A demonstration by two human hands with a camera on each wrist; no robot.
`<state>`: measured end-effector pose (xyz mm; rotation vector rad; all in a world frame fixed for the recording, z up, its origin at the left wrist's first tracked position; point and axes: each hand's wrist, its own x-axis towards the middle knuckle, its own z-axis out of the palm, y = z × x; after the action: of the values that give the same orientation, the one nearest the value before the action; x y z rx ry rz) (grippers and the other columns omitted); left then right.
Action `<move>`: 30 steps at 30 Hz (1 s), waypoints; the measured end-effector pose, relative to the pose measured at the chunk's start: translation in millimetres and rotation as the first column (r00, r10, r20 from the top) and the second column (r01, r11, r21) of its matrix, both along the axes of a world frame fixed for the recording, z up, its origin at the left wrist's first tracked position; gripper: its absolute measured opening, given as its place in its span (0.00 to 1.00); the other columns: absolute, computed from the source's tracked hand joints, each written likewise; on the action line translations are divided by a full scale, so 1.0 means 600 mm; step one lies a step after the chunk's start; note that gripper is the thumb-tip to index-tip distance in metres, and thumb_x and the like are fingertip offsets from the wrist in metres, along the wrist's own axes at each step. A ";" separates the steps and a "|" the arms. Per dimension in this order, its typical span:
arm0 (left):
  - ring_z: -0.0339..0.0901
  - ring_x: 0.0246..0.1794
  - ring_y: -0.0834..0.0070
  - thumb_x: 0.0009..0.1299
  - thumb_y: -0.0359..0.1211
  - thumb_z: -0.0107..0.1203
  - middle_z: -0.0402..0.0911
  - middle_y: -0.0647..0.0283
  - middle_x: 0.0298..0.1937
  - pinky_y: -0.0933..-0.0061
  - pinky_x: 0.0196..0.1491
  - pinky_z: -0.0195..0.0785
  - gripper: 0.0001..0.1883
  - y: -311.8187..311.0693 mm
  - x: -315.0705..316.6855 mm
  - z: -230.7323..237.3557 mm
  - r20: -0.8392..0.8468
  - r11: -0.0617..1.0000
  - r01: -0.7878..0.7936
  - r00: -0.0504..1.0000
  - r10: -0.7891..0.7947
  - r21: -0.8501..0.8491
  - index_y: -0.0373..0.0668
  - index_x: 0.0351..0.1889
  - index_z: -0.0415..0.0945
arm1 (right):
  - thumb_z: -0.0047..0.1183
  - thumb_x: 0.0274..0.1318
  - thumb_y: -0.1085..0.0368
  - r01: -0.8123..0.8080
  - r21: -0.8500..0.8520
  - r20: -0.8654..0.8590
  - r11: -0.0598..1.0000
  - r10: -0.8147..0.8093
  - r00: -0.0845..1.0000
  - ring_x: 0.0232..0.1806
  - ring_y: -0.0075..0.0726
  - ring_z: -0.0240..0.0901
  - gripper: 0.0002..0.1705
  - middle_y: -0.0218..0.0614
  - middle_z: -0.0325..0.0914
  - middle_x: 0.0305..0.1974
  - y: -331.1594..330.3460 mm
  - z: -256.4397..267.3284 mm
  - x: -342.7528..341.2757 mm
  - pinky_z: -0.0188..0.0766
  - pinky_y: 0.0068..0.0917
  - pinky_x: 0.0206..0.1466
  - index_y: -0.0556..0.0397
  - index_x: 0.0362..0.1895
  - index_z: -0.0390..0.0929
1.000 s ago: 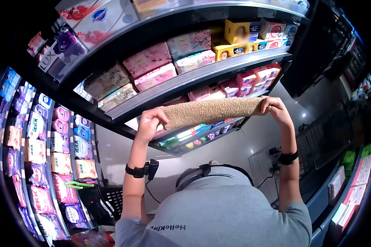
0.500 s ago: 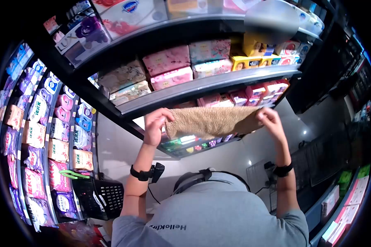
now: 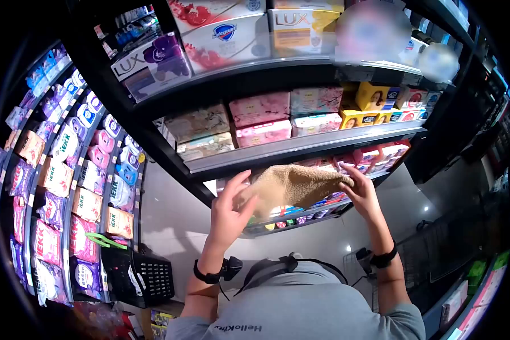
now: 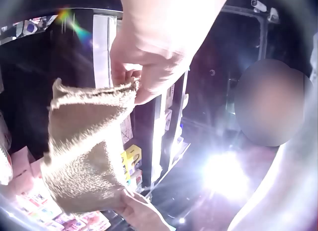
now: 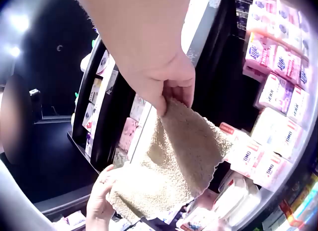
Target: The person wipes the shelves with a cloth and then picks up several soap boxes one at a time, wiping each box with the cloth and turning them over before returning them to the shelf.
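A tan, fluffy towel (image 3: 309, 186) hangs in front of the shelves, sagging and twisted rather than stretched flat. My right hand (image 3: 364, 195) pinches its right end; in the right wrist view the towel (image 5: 186, 146) drops in folds from the fingers of that hand (image 5: 174, 77). At the other end is my left hand (image 3: 229, 212), its thumb and fingers spread apart in the head view, with the towel's blurred end between them. The left wrist view has the towel's edge (image 4: 94, 94) right at the left hand's fingers (image 4: 141, 94).
Shelves ahead hold boxed soap (image 3: 229, 37), pink tissue packs (image 3: 260, 110) and yellow boxes (image 3: 374, 96). Detergent bags (image 3: 56, 175) line the shelving at left, with a black basket (image 3: 153, 277) beside it. More shelving (image 3: 470, 289) stands at right.
The towel went from stretched straight between both hands to slack and twisted. My hands have come closer together and lower in view, and the left fingers have spread. The head view has tilted up.
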<state>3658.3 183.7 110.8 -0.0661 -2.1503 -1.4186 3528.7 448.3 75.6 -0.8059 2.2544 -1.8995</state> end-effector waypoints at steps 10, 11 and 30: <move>0.74 0.36 0.71 0.53 0.21 0.51 0.75 0.56 0.35 0.77 0.40 0.65 0.17 0.075 -0.020 -0.023 -0.041 0.973 -0.129 0.991 0.124 -0.190 0.37 0.43 0.69 | 0.46 0.51 0.68 -0.037 -0.092 0.201 0.995 0.055 0.978 0.24 0.14 0.59 0.06 0.25 0.67 0.22 -0.067 0.012 0.073 0.58 0.14 0.28 0.59 0.32 0.70; 0.74 0.34 0.73 0.53 0.21 0.51 0.75 0.57 0.34 0.77 0.39 0.65 0.17 0.082 -0.027 -0.024 -0.083 0.976 -0.131 0.989 0.119 -0.171 0.37 0.43 0.68 | 0.45 0.50 0.71 -0.020 -0.022 0.049 1.000 0.021 0.999 0.23 0.16 0.60 0.06 0.30 0.68 0.22 -0.076 0.025 0.083 0.59 0.15 0.28 0.60 0.33 0.69; 0.65 0.49 0.71 0.53 0.35 0.58 0.64 0.57 0.52 0.72 0.50 0.58 0.32 0.076 -0.049 -0.052 0.017 0.998 0.055 0.998 -0.055 0.031 0.35 0.54 0.57 | 0.45 0.52 0.70 0.004 -0.509 0.353 0.861 0.204 0.913 0.36 0.17 0.66 0.11 0.28 0.72 0.35 -0.046 0.043 0.092 0.64 0.17 0.40 0.59 0.41 0.70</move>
<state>3628.6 229.3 79.6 -0.1024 -2.1564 -1.4878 3583.6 420.7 101.6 -0.4972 1.4676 -2.3715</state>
